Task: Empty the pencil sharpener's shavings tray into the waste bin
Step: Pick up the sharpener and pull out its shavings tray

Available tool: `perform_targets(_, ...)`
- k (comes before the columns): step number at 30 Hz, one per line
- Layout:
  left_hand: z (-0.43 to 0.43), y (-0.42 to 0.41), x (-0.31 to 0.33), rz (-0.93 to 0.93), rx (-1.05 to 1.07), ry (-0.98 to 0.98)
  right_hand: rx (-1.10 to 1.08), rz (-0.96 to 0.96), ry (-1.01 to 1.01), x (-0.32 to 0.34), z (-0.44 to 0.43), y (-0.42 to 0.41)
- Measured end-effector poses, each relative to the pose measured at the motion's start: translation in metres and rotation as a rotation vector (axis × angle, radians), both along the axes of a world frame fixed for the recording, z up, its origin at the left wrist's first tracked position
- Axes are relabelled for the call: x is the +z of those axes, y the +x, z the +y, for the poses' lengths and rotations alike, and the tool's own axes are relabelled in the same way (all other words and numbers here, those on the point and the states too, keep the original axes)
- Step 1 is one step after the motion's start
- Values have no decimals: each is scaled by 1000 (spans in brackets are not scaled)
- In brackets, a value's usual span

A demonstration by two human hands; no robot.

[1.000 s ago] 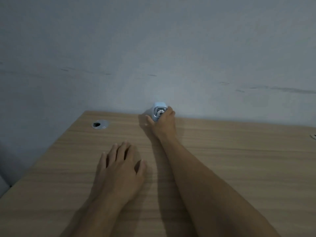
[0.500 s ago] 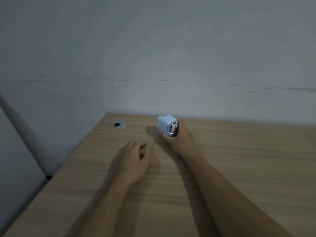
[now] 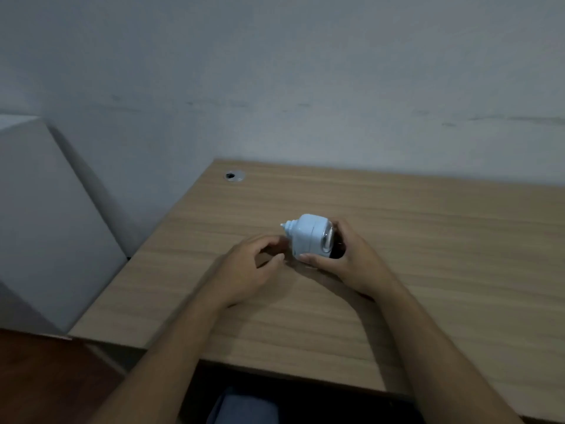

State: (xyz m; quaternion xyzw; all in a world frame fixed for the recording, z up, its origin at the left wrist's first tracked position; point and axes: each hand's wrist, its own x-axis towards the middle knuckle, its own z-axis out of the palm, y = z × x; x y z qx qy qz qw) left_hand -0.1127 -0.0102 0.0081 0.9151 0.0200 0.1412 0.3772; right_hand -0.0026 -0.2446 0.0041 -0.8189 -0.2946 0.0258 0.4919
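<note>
My right hand [image 3: 351, 261] grips the sharpener [image 3: 308, 237]; my left hand [image 3: 253, 264], just beside it, curls empty. Tilted, shavings could spill.

No text, label, brand, number or sign can be read anywhere. The pale blue pencil sharpener [image 3: 308, 237] shows only plain plastic on its visible faces, and any marking on it is too blurred to make out. The wooden table [image 3: 443, 240] bears no print.
</note>
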Motion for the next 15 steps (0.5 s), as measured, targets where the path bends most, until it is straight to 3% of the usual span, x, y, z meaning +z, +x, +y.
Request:
perform_targets(4, 1, -9, 7, 86, -128, -36, 99, 21, -36, 4, -6, -11)
perform_targets(15, 5, -14, 13, 131, -136, -102, 171, 31, -69, 9, -11, -18)
